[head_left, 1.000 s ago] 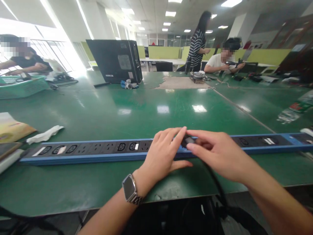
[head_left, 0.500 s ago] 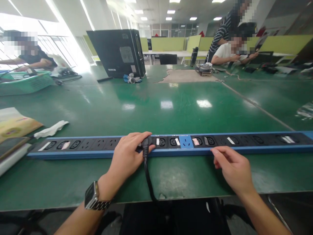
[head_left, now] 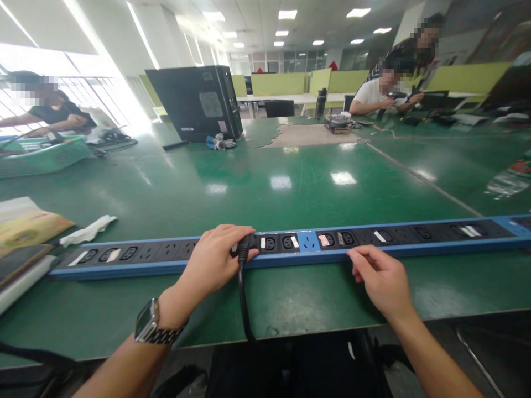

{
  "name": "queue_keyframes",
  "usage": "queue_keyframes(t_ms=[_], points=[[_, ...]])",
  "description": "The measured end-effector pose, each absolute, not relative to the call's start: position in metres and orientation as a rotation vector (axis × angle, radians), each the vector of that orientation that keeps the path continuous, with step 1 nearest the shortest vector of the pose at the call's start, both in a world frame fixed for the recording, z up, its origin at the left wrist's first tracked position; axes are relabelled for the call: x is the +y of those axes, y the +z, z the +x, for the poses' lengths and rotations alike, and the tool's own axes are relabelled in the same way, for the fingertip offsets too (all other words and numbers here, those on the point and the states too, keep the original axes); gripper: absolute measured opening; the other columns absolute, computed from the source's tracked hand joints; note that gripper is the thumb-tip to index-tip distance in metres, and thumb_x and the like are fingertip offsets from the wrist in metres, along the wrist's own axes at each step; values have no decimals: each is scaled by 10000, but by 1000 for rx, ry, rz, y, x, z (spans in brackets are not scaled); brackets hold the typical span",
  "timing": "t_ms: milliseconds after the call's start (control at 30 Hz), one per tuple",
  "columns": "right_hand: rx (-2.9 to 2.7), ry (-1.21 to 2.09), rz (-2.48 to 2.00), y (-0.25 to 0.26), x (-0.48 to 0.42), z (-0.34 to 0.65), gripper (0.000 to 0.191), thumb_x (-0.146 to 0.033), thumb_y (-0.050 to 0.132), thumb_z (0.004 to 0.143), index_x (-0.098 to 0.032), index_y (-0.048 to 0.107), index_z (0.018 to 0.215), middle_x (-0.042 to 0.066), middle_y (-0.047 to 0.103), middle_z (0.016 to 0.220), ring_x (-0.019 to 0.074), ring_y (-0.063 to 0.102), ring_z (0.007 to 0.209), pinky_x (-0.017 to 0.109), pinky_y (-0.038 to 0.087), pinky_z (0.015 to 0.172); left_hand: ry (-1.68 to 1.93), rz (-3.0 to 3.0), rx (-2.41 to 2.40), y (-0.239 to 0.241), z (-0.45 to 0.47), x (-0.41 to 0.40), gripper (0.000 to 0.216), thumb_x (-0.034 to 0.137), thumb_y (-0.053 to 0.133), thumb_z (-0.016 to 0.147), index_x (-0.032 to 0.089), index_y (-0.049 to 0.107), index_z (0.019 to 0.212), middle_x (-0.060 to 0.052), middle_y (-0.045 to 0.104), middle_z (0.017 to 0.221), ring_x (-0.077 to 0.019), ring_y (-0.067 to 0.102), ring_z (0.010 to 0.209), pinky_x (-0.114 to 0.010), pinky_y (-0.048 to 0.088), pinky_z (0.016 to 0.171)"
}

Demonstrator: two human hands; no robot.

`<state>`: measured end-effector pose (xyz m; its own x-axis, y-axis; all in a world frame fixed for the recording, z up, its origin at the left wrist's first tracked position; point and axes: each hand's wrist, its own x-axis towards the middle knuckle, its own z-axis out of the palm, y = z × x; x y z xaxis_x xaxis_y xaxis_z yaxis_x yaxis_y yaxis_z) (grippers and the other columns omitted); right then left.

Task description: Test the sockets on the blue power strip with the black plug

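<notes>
My L hand (head_left: 213, 258) has the blk plug (head_left: 246, 242) gripped at the pwr strip (head_left: 308, 241), whose long axis runs L–R approx. along the near edge of the worktop (head_left: 249, 199). My R hand (head_left: 381, 281), fingers curled together w/ nothing visible in them, is by the strip's front side, well R of the plug.

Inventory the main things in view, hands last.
Table: one, green, centre
Power strip: one, blue/black, near side
Plug: one, black, over power strip
Cord: one, black, below plug
Computer: one, black, far side
Glove bundle: one, blue/white, by computer
Basket: one, green, far left
Packet: one, yellow/white, left edge
Bottle: one, clear, right edge
People: three, dark, white, striped tops, background
Watch: one, silver, left wrist
Left hand: one, bare, gripping plug
Right hand: one, bare, by power strip
</notes>
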<state>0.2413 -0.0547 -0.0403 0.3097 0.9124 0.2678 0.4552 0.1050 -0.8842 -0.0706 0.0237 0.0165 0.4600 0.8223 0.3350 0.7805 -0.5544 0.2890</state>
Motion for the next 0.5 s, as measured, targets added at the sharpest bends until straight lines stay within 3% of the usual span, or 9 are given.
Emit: queue_keyframes(t_ms=[200, 333, 500], points=[[-1323, 529, -1558, -42, -53, 240, 296, -437, 582, 873, -163, 672, 806, 3, 602, 585, 133, 559, 490, 243, 446, 493, 1291, 2324, 1370, 13, -33, 11, 281, 389, 644, 867, 213, 666, 1085, -36, 742, 996, -174, 688, 844, -300, 533, 810], [-1323, 521, -1558, -41, -53, 238, 283, -427, 587, 873, -162, 669, 821, 0, 603, 595, 129, 562, 506, 238, 446, 510, 1140, 2373, 1125, 11, 15, 16, 262, 346, 694, 844, 223, 671, 1073, -31, 748, 1008, -186, 691, 905, -313, 532, 833], [-1367, 547, -1564, -44, -54, 242, 295, -427, 566, 891, -158, 670, 830, -2, 597, 612, 122, 547, 515, 234, 430, 512, 908, 2515, 1215, 0, 51, 24, 289, 362, 679, 856, 232, 659, 1112, -44, 743, 1046, -242, 684, 968, -408, 516, 868]])
